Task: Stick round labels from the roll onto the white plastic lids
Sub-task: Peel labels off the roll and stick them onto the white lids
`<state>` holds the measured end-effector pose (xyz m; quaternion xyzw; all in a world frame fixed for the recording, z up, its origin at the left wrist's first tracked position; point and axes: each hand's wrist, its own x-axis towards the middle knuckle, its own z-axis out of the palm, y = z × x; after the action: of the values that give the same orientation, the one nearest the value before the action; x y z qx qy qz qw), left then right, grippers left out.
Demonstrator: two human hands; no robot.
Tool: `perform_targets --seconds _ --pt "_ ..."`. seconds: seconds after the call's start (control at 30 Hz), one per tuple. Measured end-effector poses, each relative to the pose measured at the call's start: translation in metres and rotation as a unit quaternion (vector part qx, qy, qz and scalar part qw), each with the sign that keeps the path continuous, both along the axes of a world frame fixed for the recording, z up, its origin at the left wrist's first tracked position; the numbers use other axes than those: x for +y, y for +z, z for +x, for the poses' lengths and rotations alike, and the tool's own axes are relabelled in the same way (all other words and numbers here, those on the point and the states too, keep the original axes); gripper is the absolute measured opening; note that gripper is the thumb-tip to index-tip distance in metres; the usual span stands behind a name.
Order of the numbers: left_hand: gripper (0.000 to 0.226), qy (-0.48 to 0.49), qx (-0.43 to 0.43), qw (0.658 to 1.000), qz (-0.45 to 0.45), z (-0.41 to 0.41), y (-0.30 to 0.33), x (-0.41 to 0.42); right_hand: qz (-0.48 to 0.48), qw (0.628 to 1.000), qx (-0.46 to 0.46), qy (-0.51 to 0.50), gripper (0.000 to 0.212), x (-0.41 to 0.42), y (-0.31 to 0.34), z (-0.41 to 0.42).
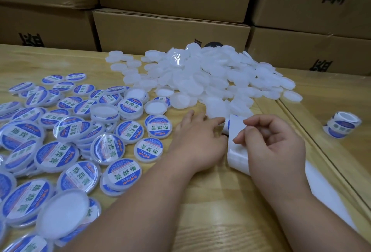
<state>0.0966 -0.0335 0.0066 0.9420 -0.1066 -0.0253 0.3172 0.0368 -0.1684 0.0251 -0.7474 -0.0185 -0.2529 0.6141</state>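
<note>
Your left hand [197, 141] lies palm down on the tabletop [220, 211], fingers spread loosely and gripping nothing, fingertips reaching toward the nearest plain white lids [200, 79]. Your right hand [275, 145] is curled, thumb and forefinger pinching the white backing strip [237, 151] that trails off the label roll [230, 124], which sits just between your two hands. The unlabelled pile spreads just beyond your fingers, back to the cardboard boxes [170, 28]. Labelled lids [66, 131] crowd the tabletop left of your left arm. A second roll [342, 124] stands well apart on the right, past the tabletop seam; bare wood lies near you.
</note>
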Motion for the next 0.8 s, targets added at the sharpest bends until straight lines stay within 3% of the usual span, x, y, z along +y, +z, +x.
perform_targets --seconds 0.13,0.27,0.4,0.53,0.7,0.8 --pt "0.044 0.062 -0.030 0.992 -0.110 0.002 -0.001 0.001 -0.005 1.000 0.000 -0.005 0.019 -0.001 -0.001 0.000" --pt "0.006 0.162 -0.067 0.944 -0.278 -0.001 0.002 0.004 -0.002 1.000 0.001 -0.020 0.018 -0.003 0.000 0.001" --pt "0.024 0.174 -0.096 0.922 -0.333 -0.003 0.003 0.005 -0.016 0.994 -0.014 -0.103 0.017 -0.005 0.001 0.005" --pt "0.030 0.180 -0.089 0.916 -0.349 -0.005 0.006 0.005 -0.059 0.981 0.029 -0.185 0.034 -0.014 0.001 0.012" --pt "0.022 0.197 -0.079 0.918 -0.334 -0.004 0.007 0.005 -0.094 0.974 0.146 -0.148 0.046 -0.018 -0.003 0.017" --pt "0.021 0.202 -0.082 0.918 -0.330 -0.005 0.008 0.005 -0.109 0.972 0.157 -0.135 0.037 -0.017 -0.005 0.019"
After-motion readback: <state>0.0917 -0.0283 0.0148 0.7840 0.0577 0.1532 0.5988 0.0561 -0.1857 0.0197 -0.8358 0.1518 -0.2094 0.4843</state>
